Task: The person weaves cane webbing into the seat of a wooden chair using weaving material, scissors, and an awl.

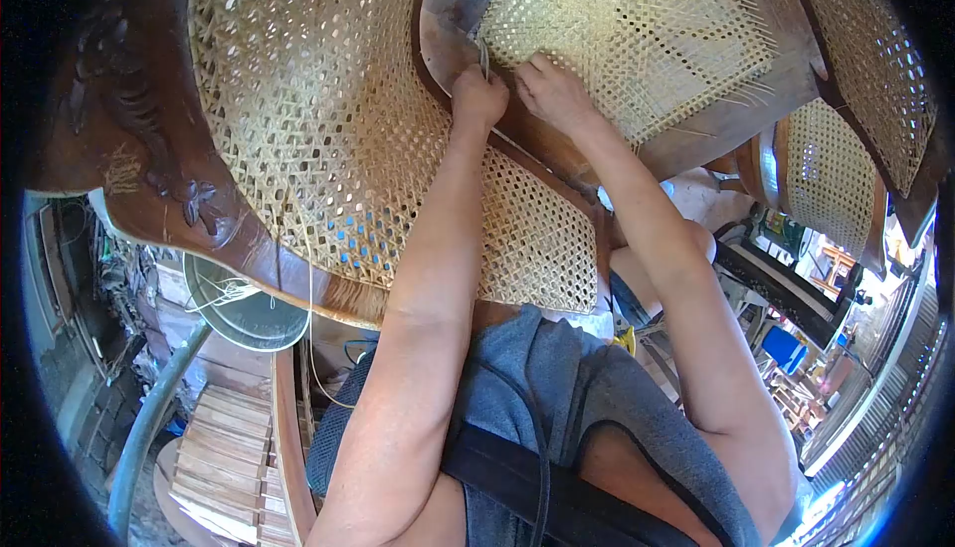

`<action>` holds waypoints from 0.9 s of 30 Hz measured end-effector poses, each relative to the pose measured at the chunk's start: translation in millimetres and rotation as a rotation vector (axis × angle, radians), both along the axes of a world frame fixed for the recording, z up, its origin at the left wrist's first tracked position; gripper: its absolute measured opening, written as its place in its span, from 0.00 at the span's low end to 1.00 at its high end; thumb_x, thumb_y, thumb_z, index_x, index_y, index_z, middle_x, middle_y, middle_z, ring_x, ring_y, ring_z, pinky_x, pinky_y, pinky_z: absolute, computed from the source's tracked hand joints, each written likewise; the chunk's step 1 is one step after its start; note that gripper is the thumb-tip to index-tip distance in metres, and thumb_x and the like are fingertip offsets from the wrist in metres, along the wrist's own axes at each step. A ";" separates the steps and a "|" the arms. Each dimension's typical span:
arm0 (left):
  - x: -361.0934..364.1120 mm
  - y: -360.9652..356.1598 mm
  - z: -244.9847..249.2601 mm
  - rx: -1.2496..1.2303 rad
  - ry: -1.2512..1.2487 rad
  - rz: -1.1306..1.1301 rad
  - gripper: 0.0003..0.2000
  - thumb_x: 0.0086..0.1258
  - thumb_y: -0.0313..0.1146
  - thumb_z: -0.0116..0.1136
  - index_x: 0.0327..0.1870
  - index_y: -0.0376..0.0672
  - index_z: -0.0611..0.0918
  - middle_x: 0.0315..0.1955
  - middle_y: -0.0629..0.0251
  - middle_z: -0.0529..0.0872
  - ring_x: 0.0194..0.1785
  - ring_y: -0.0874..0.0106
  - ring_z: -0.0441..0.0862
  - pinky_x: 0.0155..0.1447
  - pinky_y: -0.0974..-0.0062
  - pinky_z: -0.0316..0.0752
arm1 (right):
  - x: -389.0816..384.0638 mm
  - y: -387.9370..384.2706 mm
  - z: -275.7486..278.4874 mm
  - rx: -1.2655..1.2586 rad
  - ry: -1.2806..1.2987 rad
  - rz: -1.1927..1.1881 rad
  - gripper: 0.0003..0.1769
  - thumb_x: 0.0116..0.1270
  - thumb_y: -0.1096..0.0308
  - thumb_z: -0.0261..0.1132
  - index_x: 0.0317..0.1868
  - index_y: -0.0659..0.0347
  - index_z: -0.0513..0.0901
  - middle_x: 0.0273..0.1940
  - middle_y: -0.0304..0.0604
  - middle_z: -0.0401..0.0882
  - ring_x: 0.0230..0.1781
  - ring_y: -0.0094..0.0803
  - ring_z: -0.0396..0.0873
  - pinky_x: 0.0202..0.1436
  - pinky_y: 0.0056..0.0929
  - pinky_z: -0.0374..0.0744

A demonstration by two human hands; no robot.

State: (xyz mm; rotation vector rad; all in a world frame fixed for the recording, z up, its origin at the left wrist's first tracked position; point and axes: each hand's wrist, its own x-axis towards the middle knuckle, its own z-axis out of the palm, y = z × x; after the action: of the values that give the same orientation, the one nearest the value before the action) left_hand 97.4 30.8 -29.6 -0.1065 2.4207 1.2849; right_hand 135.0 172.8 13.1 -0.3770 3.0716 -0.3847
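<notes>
A carved wooden furniture frame [766, 0] with woven cane panels fills the upper view. My left hand [479, 97] is closed at the curved dark rail between two panels, and a thin, pale, shiny strip [484, 56] sticks up from its fist. Just to the right, my right hand [552, 92] has its fingers curled together at the near left edge of the upper cane panel [637, 30]. I cannot tell what is between them. Below my left hand spreads the larger cane panel [318, 99], its weave more open. Loose cane ends stick out along the upper panel's right side.
A round basin [284, 323] with pale cane strands stands at lower left, above a slatted wooden piece [219, 457]. One long strand [310, 298] hangs beside my left arm. More cane-panelled furniture [826, 169] stands at right, with a blue object [784, 348] beyond.
</notes>
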 end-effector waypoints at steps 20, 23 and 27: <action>-2.6 -2.5 -9.0 0.128 -0.015 -0.024 0.14 0.60 0.37 0.63 0.36 0.31 0.84 0.36 0.40 0.86 0.46 0.47 0.84 0.53 0.56 0.78 | -16.3 -17.7 6.2 0.079 -0.158 -0.209 0.07 0.58 0.71 0.64 0.36 0.65 0.82 0.42 0.55 0.78 0.41 0.54 0.81 0.45 0.48 0.80; -1.4 -4.2 8.6 0.147 -0.070 0.034 0.15 0.58 0.38 0.67 0.35 0.32 0.84 0.35 0.41 0.86 0.45 0.48 0.85 0.52 0.57 0.78 | -14.3 -16.5 6.3 0.043 -0.141 -0.207 0.06 0.59 0.71 0.64 0.36 0.64 0.81 0.42 0.54 0.78 0.41 0.54 0.81 0.45 0.48 0.80; 0.0 2.0 4.1 0.107 -0.044 0.018 0.15 0.58 0.37 0.68 0.35 0.32 0.85 0.35 0.42 0.86 0.45 0.48 0.85 0.51 0.57 0.78 | -9.3 -12.1 6.9 0.021 -0.082 -0.179 0.06 0.60 0.72 0.64 0.37 0.63 0.81 0.42 0.54 0.78 0.41 0.54 0.81 0.45 0.49 0.80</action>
State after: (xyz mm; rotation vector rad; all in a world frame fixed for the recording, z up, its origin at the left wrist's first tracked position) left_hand 97.4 32.7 -25.5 -0.1260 2.3146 1.4022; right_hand 125.7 160.8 20.0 -0.0830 3.0346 -0.3623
